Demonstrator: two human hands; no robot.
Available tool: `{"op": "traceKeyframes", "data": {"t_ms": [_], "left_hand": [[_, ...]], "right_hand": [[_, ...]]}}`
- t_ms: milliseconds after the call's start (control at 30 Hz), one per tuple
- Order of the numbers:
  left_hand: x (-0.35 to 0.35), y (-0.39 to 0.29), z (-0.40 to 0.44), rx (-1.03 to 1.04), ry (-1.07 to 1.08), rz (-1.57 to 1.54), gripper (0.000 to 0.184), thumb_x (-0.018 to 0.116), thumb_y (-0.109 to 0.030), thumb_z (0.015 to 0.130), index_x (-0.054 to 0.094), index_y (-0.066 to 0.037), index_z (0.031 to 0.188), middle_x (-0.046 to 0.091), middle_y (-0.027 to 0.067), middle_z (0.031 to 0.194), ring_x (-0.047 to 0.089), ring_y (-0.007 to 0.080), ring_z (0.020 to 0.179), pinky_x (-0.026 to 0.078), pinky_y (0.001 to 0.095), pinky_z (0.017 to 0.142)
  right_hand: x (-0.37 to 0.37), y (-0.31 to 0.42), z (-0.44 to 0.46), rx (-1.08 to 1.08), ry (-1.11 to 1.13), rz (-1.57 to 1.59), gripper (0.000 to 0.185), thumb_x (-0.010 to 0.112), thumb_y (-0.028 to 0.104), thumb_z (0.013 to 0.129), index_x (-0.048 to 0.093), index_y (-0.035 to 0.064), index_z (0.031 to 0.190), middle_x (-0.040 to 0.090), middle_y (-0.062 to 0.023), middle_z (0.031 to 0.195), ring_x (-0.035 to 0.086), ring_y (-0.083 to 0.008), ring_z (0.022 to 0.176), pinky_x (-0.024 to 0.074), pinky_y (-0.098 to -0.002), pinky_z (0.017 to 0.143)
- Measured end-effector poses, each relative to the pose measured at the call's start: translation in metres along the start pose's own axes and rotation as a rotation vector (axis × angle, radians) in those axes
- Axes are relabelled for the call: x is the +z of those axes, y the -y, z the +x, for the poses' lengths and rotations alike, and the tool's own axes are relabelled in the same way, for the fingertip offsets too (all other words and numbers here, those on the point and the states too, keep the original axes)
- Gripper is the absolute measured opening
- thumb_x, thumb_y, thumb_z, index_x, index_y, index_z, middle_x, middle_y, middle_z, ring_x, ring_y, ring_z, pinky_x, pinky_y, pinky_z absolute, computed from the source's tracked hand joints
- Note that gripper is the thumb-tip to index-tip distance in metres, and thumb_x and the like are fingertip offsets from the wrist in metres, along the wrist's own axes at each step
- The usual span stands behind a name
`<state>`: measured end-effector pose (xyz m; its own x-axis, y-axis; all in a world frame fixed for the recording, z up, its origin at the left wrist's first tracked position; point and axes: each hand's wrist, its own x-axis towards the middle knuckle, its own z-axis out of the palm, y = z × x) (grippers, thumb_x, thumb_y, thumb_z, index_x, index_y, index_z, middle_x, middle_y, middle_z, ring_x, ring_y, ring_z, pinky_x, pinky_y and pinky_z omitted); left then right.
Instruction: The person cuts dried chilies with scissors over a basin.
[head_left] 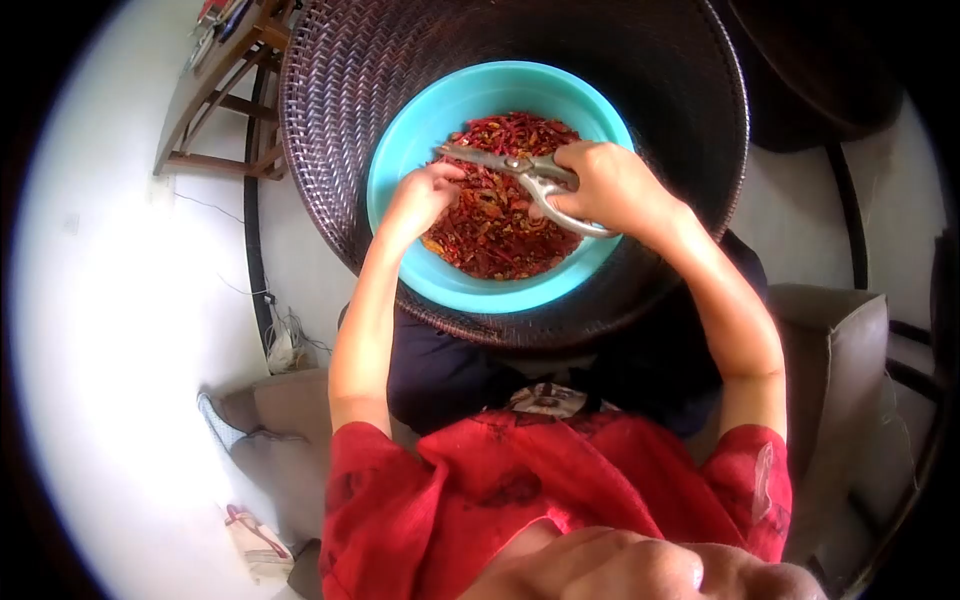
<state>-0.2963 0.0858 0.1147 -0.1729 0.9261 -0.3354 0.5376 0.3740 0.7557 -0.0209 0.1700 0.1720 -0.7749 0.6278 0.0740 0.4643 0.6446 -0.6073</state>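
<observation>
Head view, far left: a wooden frame [222, 165] stands on slim legs, with small articles on top that are not clear enough to identify. Near left, a pale item [262, 545] with a reddish strap lies low down; its kind cannot be determined. Slightly right of it and farther off, thin cords [290, 322] lie in a loose tangle.

At centre, a wide, dark woven basket [340, 110] is found, its near rim over the person's dark trousers [440, 360]. Within the basket's rim sits a turquoise bowl [400, 140], its near edge close to the near rim; what bears its weight is hidden.

Left hand [422, 198]: extends over the left wall of the bowl, fingers bent down at the contents, just beside the blade end. Whether anything is pinched there cannot be told. The contents are red chillies [500, 235], mostly short pieces with some yellowish bits, spread over the bowl's floor.

Scissors [515, 164], metal, are noted above the chillies, blades directed left towards the left hand. Blade opening could not be verified. Nearer, a red shirt [540, 490] with dark marks is worn by the person. Right hand [610, 185]: wrapped firmly about the scissors' handles, over the right side of the bowl.

Right of the person, a greyish-brown seat arm [845, 325] is observed; at far right, a dark object [815, 70], not identifiable, stands beyond the basket.
</observation>
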Motion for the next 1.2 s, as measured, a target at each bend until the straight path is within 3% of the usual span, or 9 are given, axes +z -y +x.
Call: {"op": "traceKeyframes", "data": {"t_ms": [67,200,267,433,633,733,867,1067,1200], "left_hand": [[0.007,0.026,0.033,0.229,-0.096,0.188,0.032,0.065,-0.012,0.087,0.066,-0.004,0.117,0.07,0.0152,0.086,0.067,0.0226,0.075,0.052,0.0354,0.073],[0.024,0.009,0.077,0.233,-0.03,0.305,0.027,0.066,-0.015,0.087,0.067,-0.002,0.11,0.069,0.0186,0.095,0.067,0.0281,0.088,0.052,0.0394,0.078],[0.036,0.01,0.088,0.319,-0.077,0.67,0.022,0.068,-0.015,0.084,0.066,-0.003,0.102,0.065,0.019,0.103,0.062,0.0329,0.102,0.052,0.0435,0.082],[0.052,0.025,0.096,0.369,-0.222,0.961,0.021,0.067,-0.013,0.08,0.062,-0.005,0.099,0.063,0.0181,0.104,0.061,0.0357,0.103,0.051,0.0458,0.084],[0.011,0.026,0.074,0.167,-0.078,0.476,0.03,0.063,-0.008,0.081,0.062,-0.004,0.11,0.068,0.0201,0.099,0.066,0.037,0.088,0.052,0.0434,0.08],[-0.004,-0.005,0.032,0.037,-0.058,-0.197,0.034,0.062,-0.003,0.085,0.056,0.001,0.119,0.067,0.0125,0.097,0.064,0.0197,0.089,0.05,0.0315,0.08],[-0.008,-0.001,0.011,0.113,0.001,-0.594,0.019,0.056,-0.007,0.095,0.06,0.001,0.112,0.068,0.0101,0.098,0.063,0.0168,0.093,0.047,0.0296,0.089],[0.007,-0.029,-0.014,0.231,-0.181,-0.715,0.018,0.057,-0.019,0.099,0.066,-0.005,0.105,0.07,0.0053,0.092,0.063,0.0126,0.087,0.046,0.025,0.078],[0.008,-0.029,-0.039,0.268,-0.098,-0.737,0.023,0.056,-0.021,0.099,0.062,-0.003,0.113,0.066,0.0031,0.088,0.059,0.0098,0.082,0.044,0.024,0.074]], "right_hand": [[-0.004,-0.001,-0.001,0.039,-0.056,-0.01,0.043,0.074,0.041,0.076,0.071,0.0025,0.095,0.069,-0.0198,0.084,0.068,-0.0349,0.08,0.0534,-0.0425,0.076],[-0.011,-0.009,0.0,0.099,-0.155,-0.006,0.045,0.073,0.045,0.077,0.071,0.0019,0.092,0.069,-0.0198,0.082,0.069,-0.0343,0.078,0.054,-0.0423,0.072],[-0.011,-0.016,0.001,0.106,-0.201,-0.027,0.046,0.071,0.046,0.078,0.071,0.0017,0.09,0.069,-0.02,0.081,0.069,-0.0349,0.077,0.0541,-0.0428,0.071],[-0.013,-0.023,-0.002,0.136,-0.208,0.006,0.052,0.075,0.046,0.077,0.071,-0.0008,0.099,0.069,-0.0216,0.082,0.069,-0.0345,0.077,0.0535,-0.0414,0.074],[-0.014,-0.014,-0.002,0.145,-0.168,-0.041,0.043,0.069,0.045,0.08,0.071,0.0041,0.093,0.07,-0.0191,0.082,0.069,-0.0348,0.079,0.0539,-0.0438,0.072],[-0.017,-0.007,-0.001,0.197,-0.114,-0.036,0.042,0.068,0.043,0.081,0.07,0.0034,0.096,0.07,-0.0195,0.084,0.068,-0.0347,0.079,0.0533,-0.0433,0.073],[-0.012,-0.008,0.003,0.209,-0.061,-0.02,0.046,0.069,0.046,0.081,0.07,0.0031,0.096,0.069,-0.0188,0.083,0.068,-0.0343,0.078,0.0532,-0.0426,0.073],[-0.008,0.001,0.002,0.262,-0.007,0.211,0.075,0.068,0.06,0.079,0.061,-0.0042,0.116,0.067,-0.0228,0.104,0.066,-0.0316,0.096,0.0496,-0.0406,0.084],[-0.009,0.014,-0.003,0.258,0.073,0.259,0.069,0.07,0.056,0.08,0.061,-0.0041,0.112,0.066,-0.0211,0.1,0.065,-0.0309,0.093,0.0494,-0.0395,0.083]]}}
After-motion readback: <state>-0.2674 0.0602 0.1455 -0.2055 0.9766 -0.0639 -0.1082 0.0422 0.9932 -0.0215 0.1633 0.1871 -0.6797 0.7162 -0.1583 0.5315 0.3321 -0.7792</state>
